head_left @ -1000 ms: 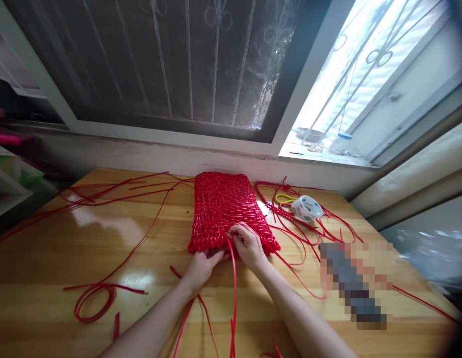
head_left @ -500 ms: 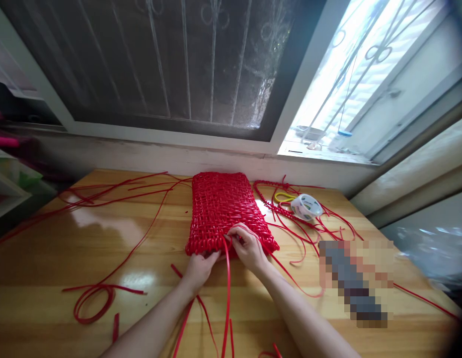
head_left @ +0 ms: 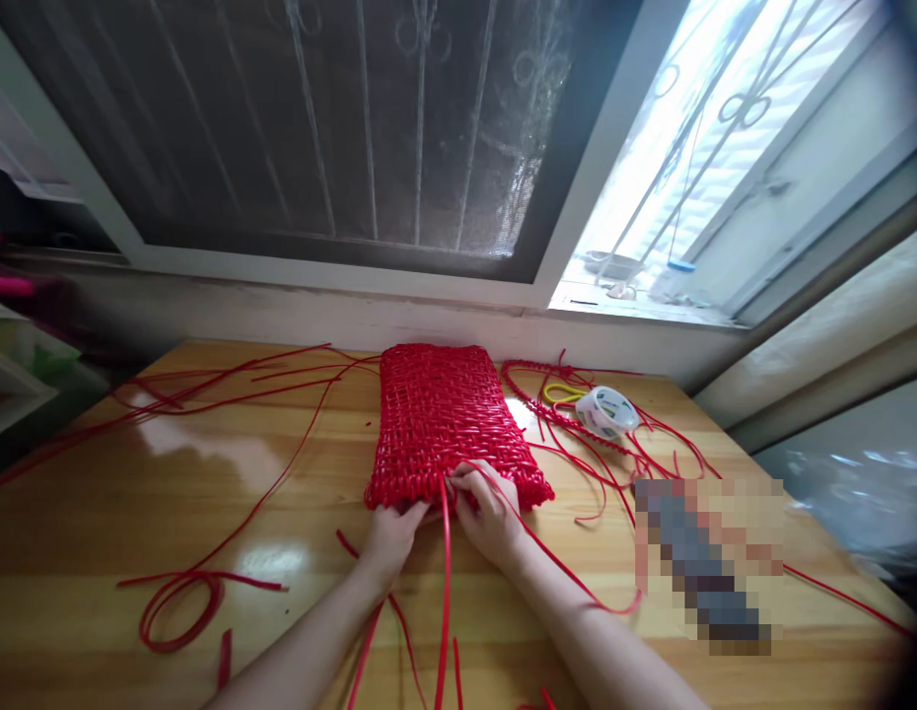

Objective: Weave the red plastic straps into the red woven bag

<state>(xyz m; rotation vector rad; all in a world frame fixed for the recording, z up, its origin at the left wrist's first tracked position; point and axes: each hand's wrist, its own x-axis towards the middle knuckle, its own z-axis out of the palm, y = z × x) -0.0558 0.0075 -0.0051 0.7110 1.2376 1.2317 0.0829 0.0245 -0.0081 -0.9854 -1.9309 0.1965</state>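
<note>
A red woven bag of glossy plastic strips lies flat on the wooden table, its near edge toward me. My left hand grips that near edge at its left part, fingers curled underneath and thumb on the rim. At the middle of the same edge, my right hand pinches a thin red strip, fingers closed close to the weave. A wider red strip hangs from the edge between both hands toward me. Another red strip runs over the right hand and loops past the right forearm. My fingertips are partly hidden against the bag.
A roll of tape and yellow-handled scissors lie at the back right among red strips and a braided cord. A coiled strip rests at front left. A blurred-out patch covers something dark on the right. A window stands behind.
My right hand has moved slightly down and toward me with the thin strip, which now lies lower over the forearm. The left hand still holds the bag's edge.
</note>
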